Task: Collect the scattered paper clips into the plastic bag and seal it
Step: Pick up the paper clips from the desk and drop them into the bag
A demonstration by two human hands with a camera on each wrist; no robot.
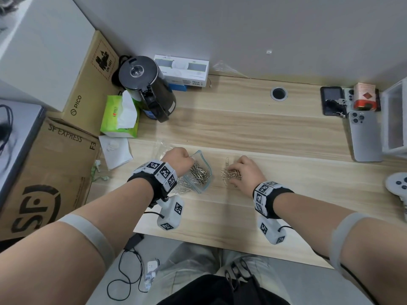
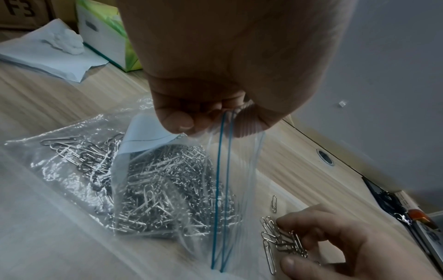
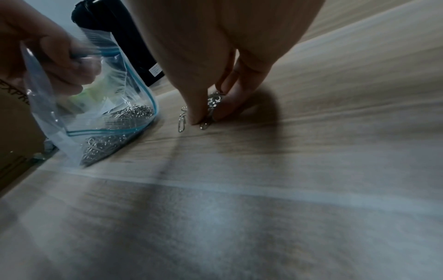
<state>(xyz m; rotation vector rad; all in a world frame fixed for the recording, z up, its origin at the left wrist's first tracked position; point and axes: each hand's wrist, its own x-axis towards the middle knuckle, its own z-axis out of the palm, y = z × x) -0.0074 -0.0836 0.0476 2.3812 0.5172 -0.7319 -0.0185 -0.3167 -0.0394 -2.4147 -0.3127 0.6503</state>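
2 hands at work on a light wooden desk (image 1: 253, 133). Left hand (image 1: 176, 156) — fingers curled, pinching the top edge of a clear plastic bag (image 1: 203, 172) with a blue zip strip; the mouth stands open toward the right, the bag's lower part resting on the desk. Many silver paper clips (image 2: 163, 181) lie heaped inside the bag. A second clear bag (image 2: 72, 149) holding more clips lies flat just behind and to the left of the held one.

Right hand (image 1: 244, 170) — palm down on the desk, just right of the bag, fingers curled around a small bunch of loose paper clips (image 1: 230, 173); the right wrist view shows thumb and fingers (image 3: 230, 102) pinching that bunch against the desk. 1 single clip (image 1: 227, 161) lies apart, just beyond the bunch, and a few more spill out at the hand's left edge.

Other items: black kettle (image 1: 146, 86) at the back left, green tissue pack (image 1: 120, 116) beside it, white box (image 1: 181, 70) against the wall, loose white paper with a crumpled tissue (image 1: 115, 151) near the left edge. Cardboard boxes (image 1: 55, 177) stand left of the desk. At the back right — 2 phones (image 1: 364, 135) and a small red-and-white carton (image 1: 364, 95); a white game controller (image 1: 397, 186) at the right edge.
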